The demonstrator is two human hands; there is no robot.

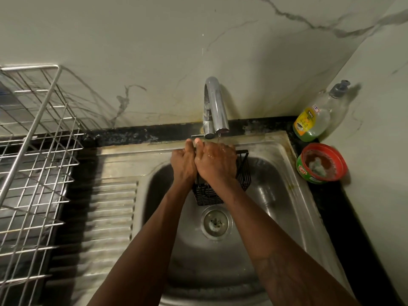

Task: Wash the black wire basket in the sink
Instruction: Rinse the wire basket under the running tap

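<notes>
A small black wire basket (208, 196) hangs above the steel sink (276, 191), just under the chrome tap (215, 107). My left hand (183, 162) grips its left side with the thumb up over the rim. My wet right hand (215, 162) lies over the top of the basket, fingers curled round its far edge. A thin stream of water falls from the spout onto my right hand. Most of the basket is hidden behind both hands; only its lower mesh and right side show.
A steel wire dish rack (37, 162) stands on the counter at the left, beside the ribbed drainboard (112, 213). A bottle of green dish liquid (313, 120) and an open red-rimmed tub of dish soap (321, 164) sit at the right corner. The drain (216, 221) lies below the basket.
</notes>
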